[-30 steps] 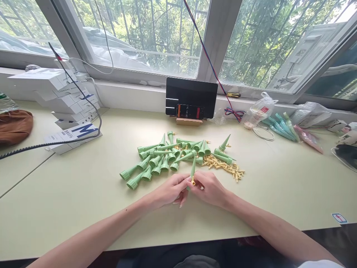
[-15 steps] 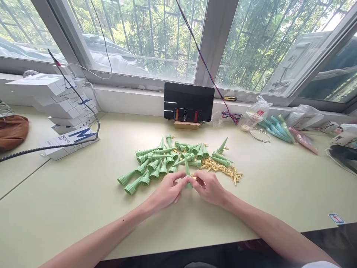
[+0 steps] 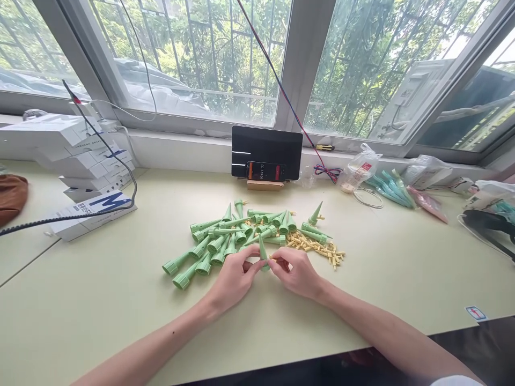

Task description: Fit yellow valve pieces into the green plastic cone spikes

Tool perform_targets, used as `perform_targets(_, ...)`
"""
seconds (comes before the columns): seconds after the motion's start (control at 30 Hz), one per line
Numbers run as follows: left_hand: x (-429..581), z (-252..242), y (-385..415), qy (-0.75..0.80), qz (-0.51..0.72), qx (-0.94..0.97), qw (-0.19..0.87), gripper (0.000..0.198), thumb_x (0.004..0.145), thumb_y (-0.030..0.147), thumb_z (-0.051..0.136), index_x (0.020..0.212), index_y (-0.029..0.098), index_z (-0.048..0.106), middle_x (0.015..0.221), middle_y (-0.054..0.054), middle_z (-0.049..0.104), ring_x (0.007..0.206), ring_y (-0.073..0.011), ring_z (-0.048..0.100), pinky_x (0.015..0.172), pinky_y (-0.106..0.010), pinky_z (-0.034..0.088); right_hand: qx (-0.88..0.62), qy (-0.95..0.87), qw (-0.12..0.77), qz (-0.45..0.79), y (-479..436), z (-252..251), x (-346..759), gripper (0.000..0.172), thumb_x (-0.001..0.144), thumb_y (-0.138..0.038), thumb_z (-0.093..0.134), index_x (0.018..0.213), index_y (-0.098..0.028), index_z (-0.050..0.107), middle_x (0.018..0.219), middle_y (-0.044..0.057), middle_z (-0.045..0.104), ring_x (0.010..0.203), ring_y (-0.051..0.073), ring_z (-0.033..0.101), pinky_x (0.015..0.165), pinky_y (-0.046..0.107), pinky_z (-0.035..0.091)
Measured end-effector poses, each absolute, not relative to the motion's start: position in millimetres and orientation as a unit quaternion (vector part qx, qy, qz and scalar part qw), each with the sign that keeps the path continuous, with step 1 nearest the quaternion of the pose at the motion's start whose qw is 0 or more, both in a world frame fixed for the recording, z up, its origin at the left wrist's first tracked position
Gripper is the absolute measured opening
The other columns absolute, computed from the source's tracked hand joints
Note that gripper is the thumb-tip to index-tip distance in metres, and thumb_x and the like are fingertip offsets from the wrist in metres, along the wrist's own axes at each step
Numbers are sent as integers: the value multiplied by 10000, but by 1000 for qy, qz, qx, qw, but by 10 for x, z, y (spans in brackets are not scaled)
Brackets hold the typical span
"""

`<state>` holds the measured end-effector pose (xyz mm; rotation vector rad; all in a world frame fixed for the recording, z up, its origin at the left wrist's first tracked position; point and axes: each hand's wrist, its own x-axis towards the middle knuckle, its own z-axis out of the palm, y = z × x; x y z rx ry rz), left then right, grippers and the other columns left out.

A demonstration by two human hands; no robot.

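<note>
Above the desk (image 3: 402,268), the left grip (image 3: 235,276) pinches a green cone (image 3: 263,249).

Tapered green cone (image 3: 263,251): near upright, point up, leaning slightly leftward, held in the fingertips of the left hand (image 3: 234,276). Small yellow fitting (image 3: 271,258): mostly hidden, at the cone's side, pinched by the right hand (image 3: 298,272).

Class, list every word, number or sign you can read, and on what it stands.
"M": large blue letter on the nearest white box.
"00:01:37", probably: sideways on the phone, blurred.
Too small or blurred: smaller print on that box and the stacked boxes; red label on the plastic bag; table sticker; label on the unit outside.
</note>
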<state>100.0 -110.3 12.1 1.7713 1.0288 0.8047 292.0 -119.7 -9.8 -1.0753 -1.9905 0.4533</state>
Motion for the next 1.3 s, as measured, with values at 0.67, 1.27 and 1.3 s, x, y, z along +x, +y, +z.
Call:
perform_targets(0.67,990,167,-1108,414,275,629,598,319,887,413,632,1050,140,603,450,66,527,296,-56,406,347,-160,313,-353,-804,475,50,-1270,-89,2834,148,895,-139,573,757,-189,589,597,-20,555,527,101,488,508,222,391)
perform_targets(1.27,1004,152,-1120,393,278,605,635,374,836,469,672,1015,161,557,1111,-129,705,289,5,408,305,-165,240,-354,-806,472,53,-1286,-127,2834,148,880,-135,542,753,-210,527,591,-35,537,471,87,431,463,217,372)
perform_targets(1.3,1005,152,-1121,393,278,603,636,383,835,471,673,1028,161,556,1104,-130,708,289,4,406,304,-163,236,-351,-805,476,54,-1286,-119,2833,150,878,-131,539,750,-207,527,592,-37,534,471,84,428,462,212,369)
